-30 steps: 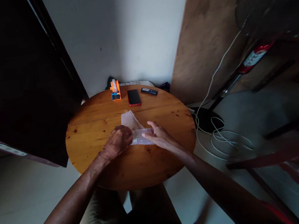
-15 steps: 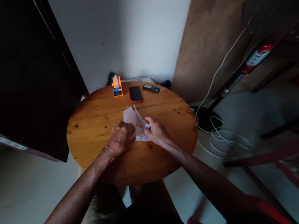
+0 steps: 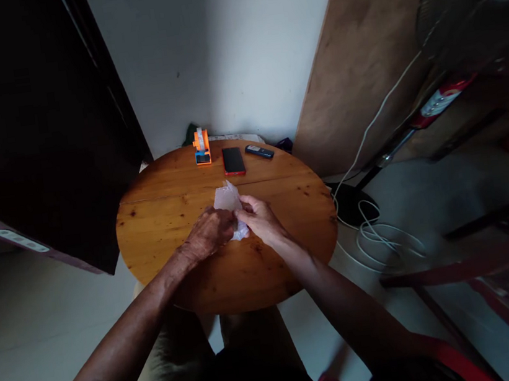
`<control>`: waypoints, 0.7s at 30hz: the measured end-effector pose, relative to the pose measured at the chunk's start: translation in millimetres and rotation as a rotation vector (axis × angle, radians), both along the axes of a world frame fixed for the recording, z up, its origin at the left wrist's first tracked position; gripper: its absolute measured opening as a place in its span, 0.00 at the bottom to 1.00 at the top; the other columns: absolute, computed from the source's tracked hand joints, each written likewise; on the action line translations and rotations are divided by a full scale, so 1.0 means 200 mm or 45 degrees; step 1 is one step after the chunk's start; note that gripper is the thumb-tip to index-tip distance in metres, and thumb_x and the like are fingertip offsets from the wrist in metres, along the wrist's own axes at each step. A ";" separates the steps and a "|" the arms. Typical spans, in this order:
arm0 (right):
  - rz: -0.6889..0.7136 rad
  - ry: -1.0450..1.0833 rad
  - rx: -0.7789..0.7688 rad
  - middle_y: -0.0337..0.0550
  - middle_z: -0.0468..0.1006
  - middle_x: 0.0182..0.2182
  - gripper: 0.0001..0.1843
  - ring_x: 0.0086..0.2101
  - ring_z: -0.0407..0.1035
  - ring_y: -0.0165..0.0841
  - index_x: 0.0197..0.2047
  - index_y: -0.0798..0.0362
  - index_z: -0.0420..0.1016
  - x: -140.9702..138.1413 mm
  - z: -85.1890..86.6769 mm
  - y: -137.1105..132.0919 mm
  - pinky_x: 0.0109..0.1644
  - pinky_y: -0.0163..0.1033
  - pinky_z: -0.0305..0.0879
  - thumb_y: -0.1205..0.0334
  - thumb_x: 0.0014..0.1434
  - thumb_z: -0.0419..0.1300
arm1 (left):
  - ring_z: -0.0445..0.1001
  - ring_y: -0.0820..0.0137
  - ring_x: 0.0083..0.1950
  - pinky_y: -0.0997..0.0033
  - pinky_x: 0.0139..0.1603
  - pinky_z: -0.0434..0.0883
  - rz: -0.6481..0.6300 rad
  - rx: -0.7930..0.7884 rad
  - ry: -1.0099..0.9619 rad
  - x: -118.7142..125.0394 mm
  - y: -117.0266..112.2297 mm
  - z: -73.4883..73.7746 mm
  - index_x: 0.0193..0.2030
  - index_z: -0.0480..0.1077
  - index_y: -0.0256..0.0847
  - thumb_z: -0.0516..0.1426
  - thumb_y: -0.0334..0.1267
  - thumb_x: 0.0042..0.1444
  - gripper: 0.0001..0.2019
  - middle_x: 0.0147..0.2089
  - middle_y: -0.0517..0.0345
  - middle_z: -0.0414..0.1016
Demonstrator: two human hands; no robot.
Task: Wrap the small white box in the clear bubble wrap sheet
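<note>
Over the middle of the round wooden table (image 3: 169, 220), both hands work on a crinkled, translucent whitish sheet that looks like bubble wrap (image 3: 227, 197). My left hand (image 3: 212, 228) is curled into a fist at the sheet's left side, its fingertips hidden. On the other side, my right hand (image 3: 259, 218) pinches the sheet's right edge between thumb and fingers. The two hands almost meet, and the sheet is bunched between them. Part of it sticks up beyond the hands and a crumpled bit shows below. Whether anything lies inside it I cannot tell.
An orange and blue tape dispenser (image 3: 202, 147), a phone in a red case (image 3: 233, 161) and a small dark remote-like device (image 3: 259, 151) lie toward the table's back. A white cable (image 3: 381, 224) coils on the floor near a standing fan's base (image 3: 354, 202).
My right hand has moved left, bringing the sheet's right side in toward my left hand. The sheet is narrower and more folded. My left hand has shifted only slightly.
</note>
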State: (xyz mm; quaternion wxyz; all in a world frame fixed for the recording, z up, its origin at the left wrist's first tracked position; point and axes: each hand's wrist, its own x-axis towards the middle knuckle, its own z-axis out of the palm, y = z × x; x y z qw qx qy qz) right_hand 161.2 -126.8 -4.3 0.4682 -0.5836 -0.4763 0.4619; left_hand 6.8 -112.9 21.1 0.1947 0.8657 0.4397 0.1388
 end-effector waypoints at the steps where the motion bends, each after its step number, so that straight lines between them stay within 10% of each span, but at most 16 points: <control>1: 0.007 0.005 -0.029 0.29 0.69 0.21 0.26 0.14 0.61 0.24 0.60 0.58 0.65 -0.01 0.01 0.00 0.14 0.29 0.61 0.67 0.58 0.59 | 0.72 0.62 0.43 0.71 0.41 0.67 0.012 -0.014 -0.017 0.00 0.00 -0.01 0.42 0.78 0.40 0.56 0.33 0.57 0.10 0.35 0.50 0.75; 10: 0.290 -0.138 -0.088 0.45 0.81 0.40 0.31 0.23 0.71 0.24 0.68 0.56 0.58 0.02 0.09 -0.03 0.21 0.27 0.69 0.76 0.62 0.52 | 0.70 0.71 0.37 0.72 0.40 0.69 0.097 -0.288 -0.603 -0.04 0.01 -0.11 0.66 0.62 0.37 0.59 0.31 0.51 0.33 0.48 0.48 0.76; 21: 0.537 -0.420 0.045 0.53 0.78 0.54 0.37 0.27 0.73 0.23 0.70 0.55 0.53 0.05 0.09 -0.03 0.30 0.30 0.68 0.79 0.58 0.46 | 0.61 0.75 0.27 0.76 0.29 0.58 0.414 -0.307 -0.821 0.01 -0.03 -0.16 0.38 0.72 0.37 0.62 0.36 0.48 0.10 0.25 0.66 0.63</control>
